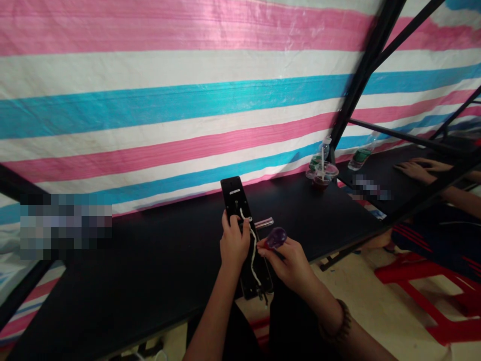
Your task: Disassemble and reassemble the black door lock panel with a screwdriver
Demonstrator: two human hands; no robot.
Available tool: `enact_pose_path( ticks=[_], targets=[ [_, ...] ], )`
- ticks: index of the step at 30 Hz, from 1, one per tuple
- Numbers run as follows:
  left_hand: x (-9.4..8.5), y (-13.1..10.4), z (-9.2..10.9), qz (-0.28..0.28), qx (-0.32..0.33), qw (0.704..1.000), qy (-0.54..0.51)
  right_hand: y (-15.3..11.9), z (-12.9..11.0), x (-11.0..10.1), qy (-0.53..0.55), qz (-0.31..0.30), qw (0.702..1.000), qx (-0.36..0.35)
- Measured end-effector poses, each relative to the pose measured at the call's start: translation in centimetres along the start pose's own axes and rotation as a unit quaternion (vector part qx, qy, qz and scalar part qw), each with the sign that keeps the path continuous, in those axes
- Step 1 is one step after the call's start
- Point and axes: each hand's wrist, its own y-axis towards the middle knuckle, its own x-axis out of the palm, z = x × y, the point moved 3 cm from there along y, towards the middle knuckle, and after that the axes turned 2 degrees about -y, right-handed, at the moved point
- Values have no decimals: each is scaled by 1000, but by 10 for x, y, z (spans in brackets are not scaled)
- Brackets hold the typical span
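Striped sheet (169,113) hangs behind black table (161,255). Long black panel (246,276) juts past table's near edge. Right hand (291,260) grasps purple-handled tool (276,238) over panel. Left hand (233,243) grips panel near its middle. White cord (253,258) runs along panel.

No legible text, even on the white label (235,192) of the black device (230,200)

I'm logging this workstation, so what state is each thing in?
Black rectangular panel: under the left hand
White flexible cable: curved along the panel, slack
Purple-handled tool: gripped by the right hand
Clear plastic cup: upright, straw in, dark liquid inside
Green-labelled clear plastic bottle behind the cup: upright
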Motion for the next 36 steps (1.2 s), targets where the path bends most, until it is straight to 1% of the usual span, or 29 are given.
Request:
enact_pose_path(
  ticks=[2, 8, 12, 18, 22, 25, 30, 33, 36],
  targets=[
    [0, 0, 0, 2, 0, 1000, 2, -1, 3, -1, -4, 2, 1000, 6],
    [0, 1, -1, 10, 0, 1000, 4, -3, 3, -4, -4, -46, 999, 8],
    [-1, 0, 0, 11, 1, 1000, -2, -4, 1, -3, -12, -66, 998, 6],
    [-1, 1, 0, 9, -8, 999, -38, -5, 3, -3, -11, -58, 998, 12],
    [-5, -1, -4, 35, 1, 996, -77, -6, 6, -5, 8, -46, 999, 19],
    [-11, -11, -6, 61, 26, 993, -95, -7, 6, -6, 12, -37, 999, 19],
    [-20, -46, -9, 69, 62, 991, -94, -8, 4, -9, 27, -28, 999, 35],
    [-21, -64, -11, 66, 95, 989, -91, -8, 6, -10, 34, -24, 998, 53],
    [-17, -74, -13, 55, 106, 989, -91, -9, 9, -9, 30, -18, 998, 59]
  ],
)
